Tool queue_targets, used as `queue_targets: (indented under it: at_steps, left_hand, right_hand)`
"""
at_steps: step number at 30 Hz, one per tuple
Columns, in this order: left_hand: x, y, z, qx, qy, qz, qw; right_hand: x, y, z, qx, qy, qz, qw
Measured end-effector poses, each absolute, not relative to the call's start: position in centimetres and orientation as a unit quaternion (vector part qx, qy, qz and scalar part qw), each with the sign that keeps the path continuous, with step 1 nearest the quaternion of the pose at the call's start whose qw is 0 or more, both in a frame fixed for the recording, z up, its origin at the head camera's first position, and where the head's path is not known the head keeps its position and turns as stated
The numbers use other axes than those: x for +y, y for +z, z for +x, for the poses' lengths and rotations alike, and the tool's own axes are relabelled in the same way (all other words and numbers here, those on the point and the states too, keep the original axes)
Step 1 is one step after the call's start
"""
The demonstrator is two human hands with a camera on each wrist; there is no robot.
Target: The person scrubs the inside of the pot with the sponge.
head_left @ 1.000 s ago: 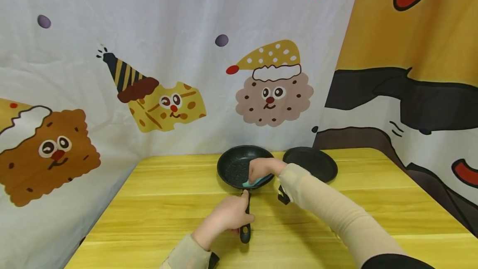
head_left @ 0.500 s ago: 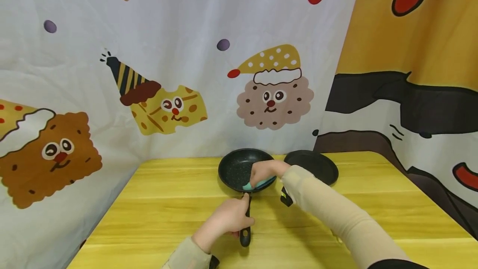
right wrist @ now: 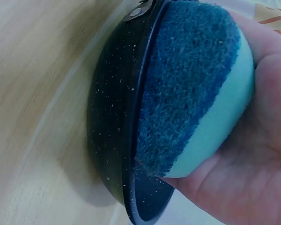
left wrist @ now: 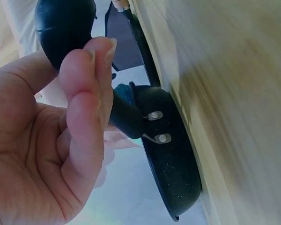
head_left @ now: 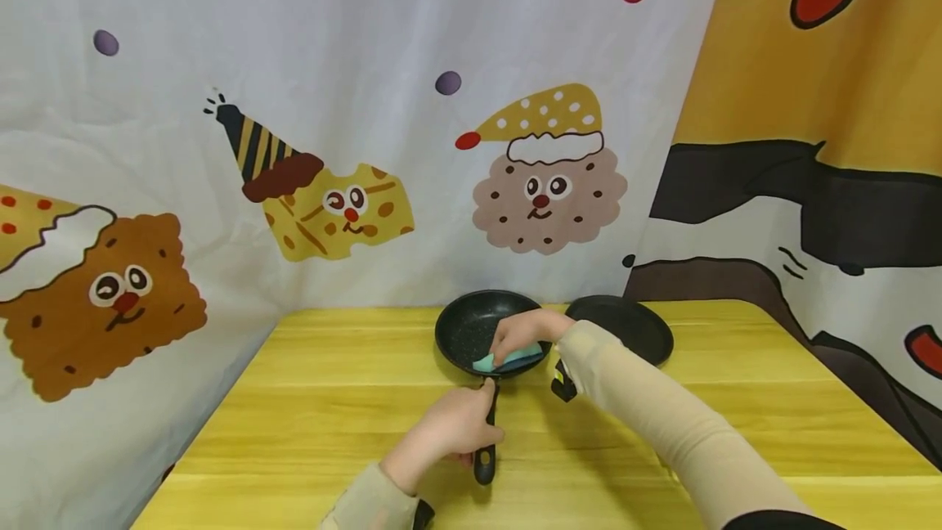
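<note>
A black speckled frying pan [head_left: 464,334] stands on the table with its handle pointing toward me. My left hand [head_left: 459,424] grips that handle; in the left wrist view the fingers [left wrist: 84,112] curl round the black handle [left wrist: 126,115], near the two rivets on the pan's side. Inside the pan, on its near right, my right hand [head_left: 518,335] holds a scouring sponge [head_left: 508,358]. Close up in the right wrist view, the sponge [right wrist: 192,79] has a dark blue rough layer and a light green foam side. Its rough side lies against the pan's rim [right wrist: 131,154].
A flat black round pan [head_left: 625,325] lies right of the frying pan, partly behind my right forearm. The yellow wood-grain table [head_left: 331,399] ends at a printed cloth backdrop [head_left: 353,64] with cartoon figures.
The sponge shifts slightly within the pan under my right hand, showing more of its green side. My left hand keeps its grip on the handle. The head view shifts a little.
</note>
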State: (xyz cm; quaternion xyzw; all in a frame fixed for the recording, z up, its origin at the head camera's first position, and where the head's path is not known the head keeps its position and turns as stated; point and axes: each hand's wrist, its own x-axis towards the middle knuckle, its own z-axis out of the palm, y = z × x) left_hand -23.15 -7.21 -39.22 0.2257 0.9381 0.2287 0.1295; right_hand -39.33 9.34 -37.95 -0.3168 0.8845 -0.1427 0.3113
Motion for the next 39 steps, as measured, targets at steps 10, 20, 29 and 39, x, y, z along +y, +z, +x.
queue_targets:
  at_steps: [10,20,29,39]
  left_hand:
    - [-7.2,-39.4,-23.2,0.933,0.243,0.227,0.135]
    - [-7.1,-39.1,-23.1,0.935,0.234,0.230,0.133]
    - [-6.9,-39.4,-23.1,0.939,0.221,0.230,0.129]
    - [-6.9,-39.3,-23.3,0.932,0.238,0.234,0.142]
  right_hand:
    - [9.3,-38.2,-39.3,0.889,-0.158,-0.304,0.305]
    - [9.2,-38.5,-39.2,0.888,-0.194,-0.293,0.297]
    - [8.2,-39.0,-39.0,0.887,-0.217,-0.289,0.286]
    - [7.1,-39.6,-39.7,0.861,-0.316,-0.259,0.304]
